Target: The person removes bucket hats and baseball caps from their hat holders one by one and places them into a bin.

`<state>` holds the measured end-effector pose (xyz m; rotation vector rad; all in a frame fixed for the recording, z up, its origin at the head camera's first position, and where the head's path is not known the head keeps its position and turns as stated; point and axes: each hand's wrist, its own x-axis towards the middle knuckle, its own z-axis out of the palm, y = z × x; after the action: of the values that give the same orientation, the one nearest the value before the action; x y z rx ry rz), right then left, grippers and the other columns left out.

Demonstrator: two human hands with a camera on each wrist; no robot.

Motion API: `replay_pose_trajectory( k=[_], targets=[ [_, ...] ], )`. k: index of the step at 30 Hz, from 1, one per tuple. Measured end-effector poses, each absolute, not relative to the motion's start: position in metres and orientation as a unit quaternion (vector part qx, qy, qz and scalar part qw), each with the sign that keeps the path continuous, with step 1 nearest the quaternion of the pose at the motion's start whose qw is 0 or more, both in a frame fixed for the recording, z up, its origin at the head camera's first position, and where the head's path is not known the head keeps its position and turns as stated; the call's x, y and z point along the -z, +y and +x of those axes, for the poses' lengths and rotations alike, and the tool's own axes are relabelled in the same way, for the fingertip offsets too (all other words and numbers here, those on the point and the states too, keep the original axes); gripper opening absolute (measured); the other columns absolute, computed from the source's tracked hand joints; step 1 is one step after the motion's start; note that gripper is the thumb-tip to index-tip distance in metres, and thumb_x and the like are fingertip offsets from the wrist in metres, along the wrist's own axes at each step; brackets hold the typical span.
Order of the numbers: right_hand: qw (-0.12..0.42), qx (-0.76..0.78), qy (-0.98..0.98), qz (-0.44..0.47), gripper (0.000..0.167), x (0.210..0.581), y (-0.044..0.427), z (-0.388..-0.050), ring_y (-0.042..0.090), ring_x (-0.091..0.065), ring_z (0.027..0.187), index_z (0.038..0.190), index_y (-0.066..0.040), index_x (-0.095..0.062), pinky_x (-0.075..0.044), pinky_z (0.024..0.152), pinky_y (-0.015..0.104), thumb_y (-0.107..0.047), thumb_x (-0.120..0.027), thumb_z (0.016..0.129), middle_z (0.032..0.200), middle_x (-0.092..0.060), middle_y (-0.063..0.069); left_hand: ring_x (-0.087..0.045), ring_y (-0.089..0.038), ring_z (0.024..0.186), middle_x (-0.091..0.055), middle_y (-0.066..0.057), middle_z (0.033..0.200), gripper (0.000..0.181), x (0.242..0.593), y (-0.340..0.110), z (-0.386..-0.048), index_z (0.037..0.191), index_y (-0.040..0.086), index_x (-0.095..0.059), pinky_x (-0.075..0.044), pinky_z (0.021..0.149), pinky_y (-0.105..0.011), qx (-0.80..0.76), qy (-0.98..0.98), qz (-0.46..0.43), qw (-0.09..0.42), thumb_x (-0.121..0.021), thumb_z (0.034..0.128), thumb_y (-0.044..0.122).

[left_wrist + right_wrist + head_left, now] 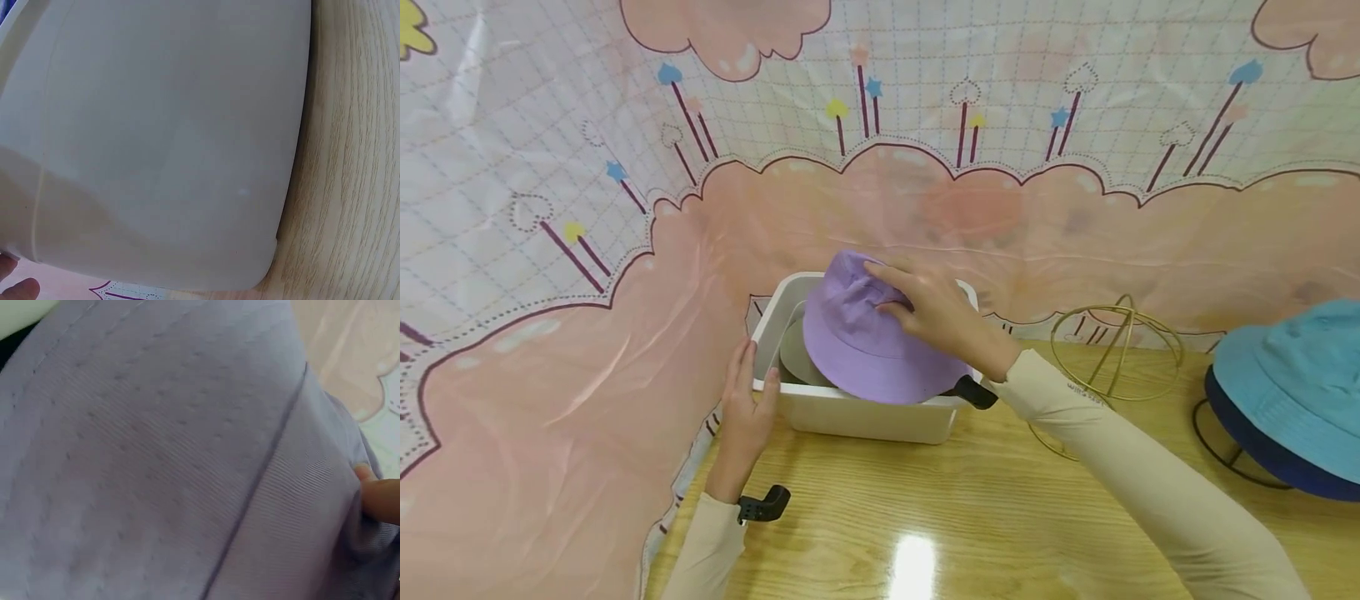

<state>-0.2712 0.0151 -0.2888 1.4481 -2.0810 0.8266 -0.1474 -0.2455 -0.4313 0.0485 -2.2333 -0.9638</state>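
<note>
A lilac bucket hat (pixel 880 360) lies tilted over the white plastic bin (pixel 865 418), its brim overhanging the front rim. My right hand (pixel 943 315) pinches the hat's crown from above, creasing the cloth between thumb and fingers. In the right wrist view the stitched brim of the bucket hat (pixel 156 456) fills most of the picture. Under it, inside the bin, part of a grey-green rounded thing (pixel 797 354) shows; the rest is hidden. At the bin's left front corner rests my left hand (pixel 748 421), fingers extended along the side and thumb by the rim.
A gold wire stand (pixel 1126 312) stands right of the bin, partly behind my right forearm. Farther right, a light blue bucket hat (pixel 1300 379) sits over a navy layer (pixel 1247 433) on a dark wire stand. A patterned curtain (pixel 880 200) rises behind and left of the wooden table (pixel 835 508).
</note>
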Motion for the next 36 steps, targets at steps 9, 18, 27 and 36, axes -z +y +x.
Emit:
replay_pose_trajectory(
  k=[9, 18, 27, 36],
  targets=[
    [0.204, -0.282, -0.782, 0.517, 0.051, 0.296, 0.013, -0.272, 0.03, -0.052, 0.119, 0.129, -0.001, -0.058, -0.042, 0.097, 0.042, -0.004, -0.072, 0.081, 0.128, -0.058, 0.015, -0.027, -0.035, 0.136, -0.029, -0.014, 0.151, 0.057, 0.432, -0.247, -0.153, 0.143, -0.006, -0.033, -0.023, 0.109, -0.05, 0.375, -0.857, 0.0, 0.352, -0.05, 0.0956, 0.02],
    [0.18, -0.287, -0.801, 0.494, 0.056, 0.296, 0.013, -0.277, 0.028, -0.051, 0.12, 0.134, -0.003, -0.053, -0.043, 0.096, 0.041, -0.002, -0.071, 0.081, 0.132, -0.054, 0.015, -0.029, -0.033, 0.136, -0.03, -0.015, 0.15, 0.056, 0.429, -0.248, -0.156, 0.143, -0.005, -0.034, -0.024, 0.109, -0.05, 0.379, -0.856, 0.002, 0.351, -0.05, 0.0947, 0.019],
    [0.15, -0.271, -0.82, 0.482, 0.055, 0.296, 0.018, -0.274, 0.03, -0.05, 0.12, 0.133, -0.002, -0.053, -0.043, 0.096, 0.042, -0.002, -0.07, 0.081, 0.134, -0.052, 0.016, -0.028, -0.036, 0.136, -0.029, -0.016, 0.15, 0.056, 0.43, -0.253, -0.158, 0.144, -0.004, -0.034, -0.023, 0.109, -0.051, 0.387, -0.856, 0.003, 0.343, -0.051, 0.0951, 0.018],
    [0.13, -0.261, -0.838, 0.461, 0.058, 0.293, 0.02, -0.272, 0.034, -0.042, 0.127, 0.137, -0.005, -0.049, -0.037, 0.102, 0.047, -0.008, -0.071, 0.083, 0.141, -0.043, 0.017, -0.027, -0.036, 0.136, -0.028, -0.014, 0.151, 0.056, 0.431, -0.26, -0.16, 0.144, -0.002, -0.033, -0.024, 0.108, -0.052, 0.389, -0.857, -0.002, 0.338, -0.05, 0.0958, 0.02]
  ],
)
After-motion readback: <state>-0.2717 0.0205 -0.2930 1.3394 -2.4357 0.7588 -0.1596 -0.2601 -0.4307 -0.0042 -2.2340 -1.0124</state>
